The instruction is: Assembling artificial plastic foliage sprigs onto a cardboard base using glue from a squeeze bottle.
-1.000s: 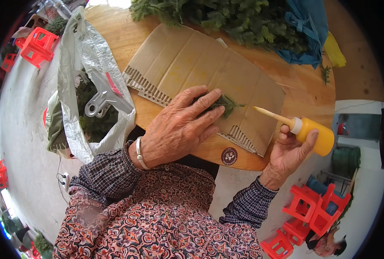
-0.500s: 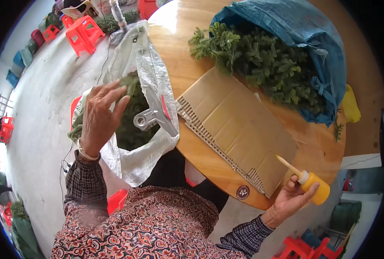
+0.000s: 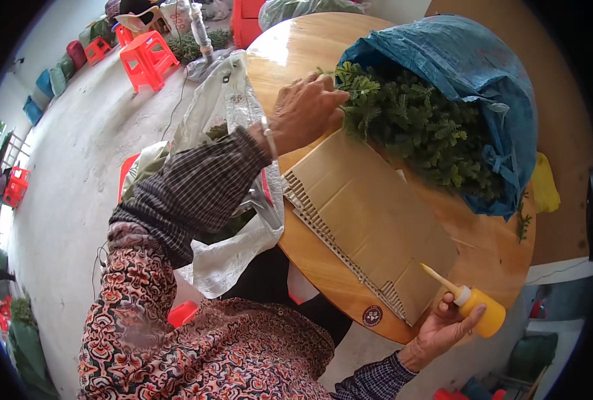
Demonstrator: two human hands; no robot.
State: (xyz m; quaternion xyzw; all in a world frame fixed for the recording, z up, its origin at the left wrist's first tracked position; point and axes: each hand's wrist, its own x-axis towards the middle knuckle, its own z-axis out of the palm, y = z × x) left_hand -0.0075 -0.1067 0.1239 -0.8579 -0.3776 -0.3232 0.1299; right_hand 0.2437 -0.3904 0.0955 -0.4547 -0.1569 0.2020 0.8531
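My left hand [image 3: 308,113] reaches across the table to the left edge of a heap of green fir sprigs [image 3: 420,120]. Its fingers are bent together at the tip of a sprig; the thumb side is partly hidden. The heap spills from the mouth of a blue woven sack [image 3: 463,57] lying on its side. At the lower right, my right hand [image 3: 440,331] is closed around a yellow squeeze bottle [image 3: 484,319], its long nozzle pointing up and left over a flat cardboard sheet [image 3: 376,213].
The round wooden table [image 3: 296,43] bears the cardboard and sack. Left of it hangs an open white woven bag [image 3: 233,257], with greenery inside and partly under my left forearm. A yellow cloth-like thing [image 3: 545,183] lies beyond the sack. Red stools [image 3: 146,60] stand on the floor.
My left hand has moved right and away from above the white bag to the fir sprigs, and its fingers have closed. My right hand still holds the bottle, nearly in place.
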